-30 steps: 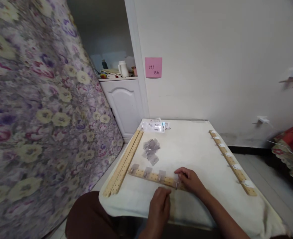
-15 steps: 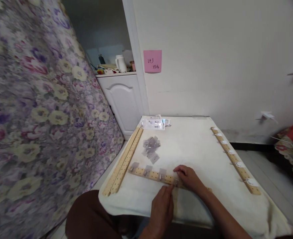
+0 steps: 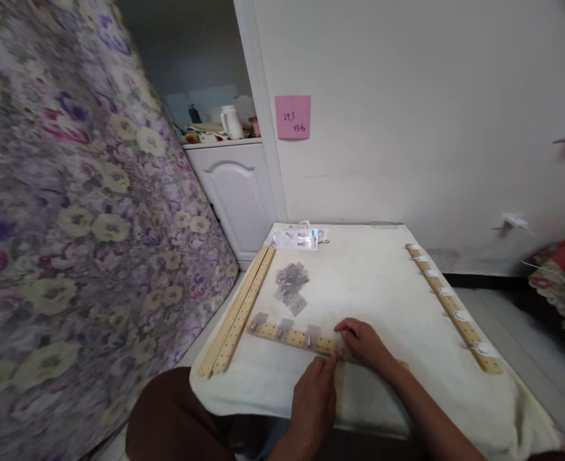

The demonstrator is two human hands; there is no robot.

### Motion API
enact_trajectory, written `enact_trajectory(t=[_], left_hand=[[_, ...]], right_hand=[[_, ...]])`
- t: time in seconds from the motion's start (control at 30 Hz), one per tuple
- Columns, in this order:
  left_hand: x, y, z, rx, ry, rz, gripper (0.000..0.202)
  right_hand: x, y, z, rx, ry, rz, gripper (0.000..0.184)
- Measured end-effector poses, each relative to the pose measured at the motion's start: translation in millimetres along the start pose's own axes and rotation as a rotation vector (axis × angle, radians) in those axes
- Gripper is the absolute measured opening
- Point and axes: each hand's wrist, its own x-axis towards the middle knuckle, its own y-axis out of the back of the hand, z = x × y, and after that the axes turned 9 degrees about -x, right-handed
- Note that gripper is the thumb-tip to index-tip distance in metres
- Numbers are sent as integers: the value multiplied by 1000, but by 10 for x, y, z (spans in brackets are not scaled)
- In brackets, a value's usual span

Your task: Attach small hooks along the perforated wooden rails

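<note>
A wooden strip with rows of holes (image 3: 294, 338) lies across the near part of the table. Several small clear plastic pieces with shiny metal bits (image 3: 312, 337) sit along it. At the strip's near edge, the closed fingers of my left hand (image 3: 315, 392) touch another such clear piece (image 3: 341, 349). My right hand (image 3: 363, 340) curls over the same piece from the far right side, thumb and fingers pressed together. It hides part of the strip. Beyond the strip lies a loose pile of similar clear pieces (image 3: 291, 282).
Two long perforated wooden strips (image 3: 244, 301) lie side by side at the table's left. On the right, another strip (image 3: 448, 304) carries several white discs. Printed packaging (image 3: 294, 239) rests at the back of the cloth-covered table (image 3: 359, 262). A floral curtain (image 3: 95, 224) hangs on the left.
My left fingertips have shifted very slightly to the right at the clear piece. My right hand and the strips stay in place.
</note>
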Motion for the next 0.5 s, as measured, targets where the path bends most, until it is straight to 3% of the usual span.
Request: enact_trajectory(t=[0.5], left_hand=[[17,67,80,52,60,-65,55]], right_hand=[[5,-18,29,-24,-24,-7,28]])
